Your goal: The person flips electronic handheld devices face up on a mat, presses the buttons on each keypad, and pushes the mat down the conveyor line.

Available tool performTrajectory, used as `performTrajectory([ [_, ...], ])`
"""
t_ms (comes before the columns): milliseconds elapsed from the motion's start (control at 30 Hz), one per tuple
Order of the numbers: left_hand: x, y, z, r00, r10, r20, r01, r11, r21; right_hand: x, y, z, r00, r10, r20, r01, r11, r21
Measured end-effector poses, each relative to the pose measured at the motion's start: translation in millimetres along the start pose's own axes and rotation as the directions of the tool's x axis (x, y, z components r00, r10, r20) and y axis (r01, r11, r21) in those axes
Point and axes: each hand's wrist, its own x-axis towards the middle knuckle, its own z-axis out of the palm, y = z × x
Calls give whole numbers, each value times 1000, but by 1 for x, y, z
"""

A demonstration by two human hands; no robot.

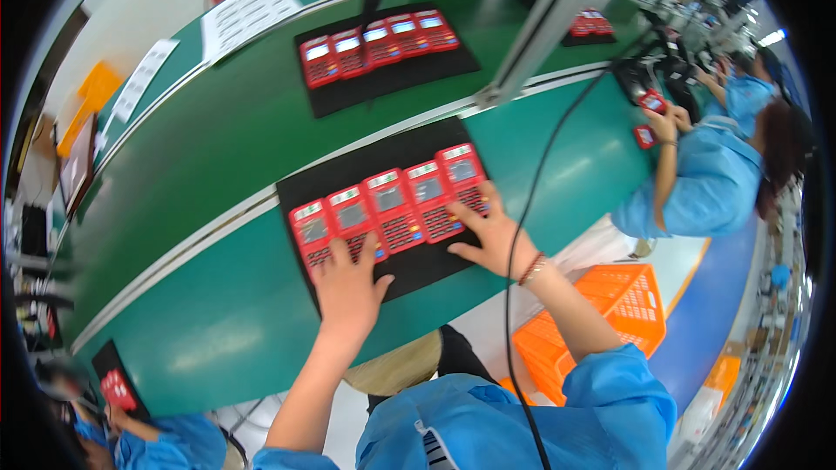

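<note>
A row of several red handheld keypad terminals lies side by side on a black mat in front of me. Each has a small grey screen, a pale label strip above it and dark keys below. My left hand rests at the lower keys of the terminals at the left end, fingers spread. Over the right end of the row, my right hand reaches onto the keys of the last two terminals, its fingers apart too. Neither hand grips a terminal. My fingertips hide some of the keys.
A second black mat with red terminals, screens lit, lies on the green belt beyond a metal rail. A dark cable hangs across the view near a metal post. An orange crate and a co-worker are at right.
</note>
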Motion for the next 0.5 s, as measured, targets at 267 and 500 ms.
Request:
performTrajectory([
  [267, 0, -3, -4, 998, -11, 62, 8, 998, 56, 5, -10, -5, 977, 107, 183, -117, 992, 45],
  [500, 2, -2, 2, 1000, 4, 7, -4, 997, 72, 5, -11, -11, 979, 113, 167, -123, 991, 51],
])
